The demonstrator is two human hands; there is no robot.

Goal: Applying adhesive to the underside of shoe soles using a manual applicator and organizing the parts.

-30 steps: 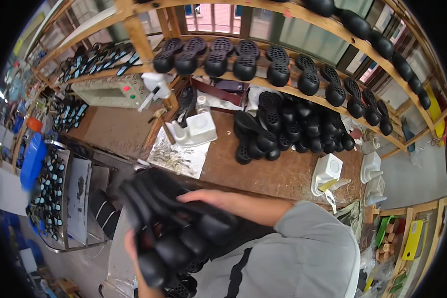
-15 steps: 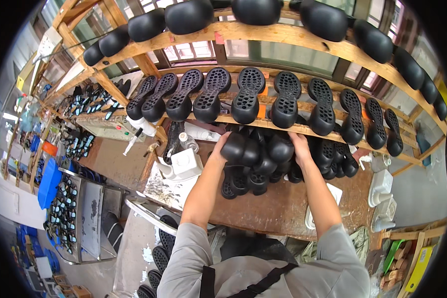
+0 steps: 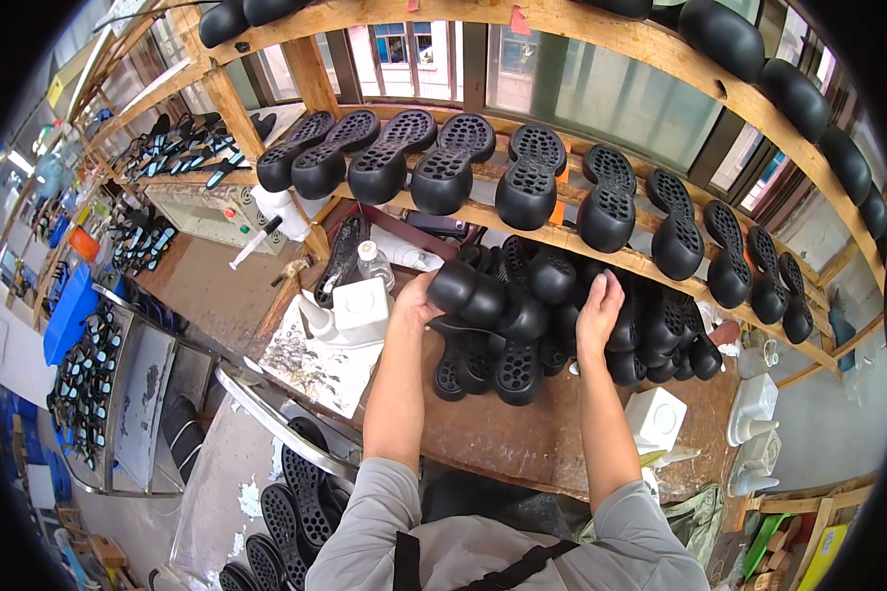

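A pile of black rubber shoe soles (image 3: 562, 325) lies on the brown wooden workbench (image 3: 522, 438) under a slanted wooden rack. My left hand (image 3: 416, 298) presses against the left side of a stack of soles (image 3: 483, 295) at the pile's left edge. My right hand (image 3: 599, 307) lies flat against the right side of that same stack, fingers up. Both forearms reach forward from grey sleeves, the stack squeezed between the two palms. A row of soles (image 3: 443, 177) leans tread-out on the rack above.
A white glue pot (image 3: 357, 307) and a small bottle (image 3: 370, 264) stand left of the pile on stained paper (image 3: 310, 360). White pots (image 3: 655, 419) sit at the right. A metal trolley (image 3: 133, 394) with soles stands at the left. More soles (image 3: 291, 507) lie near the floor.
One second ago I held an armful of soles low against my body. Half a second ago both hands set them on the bench pile; now they press the stack's sides, slightly nearer me.
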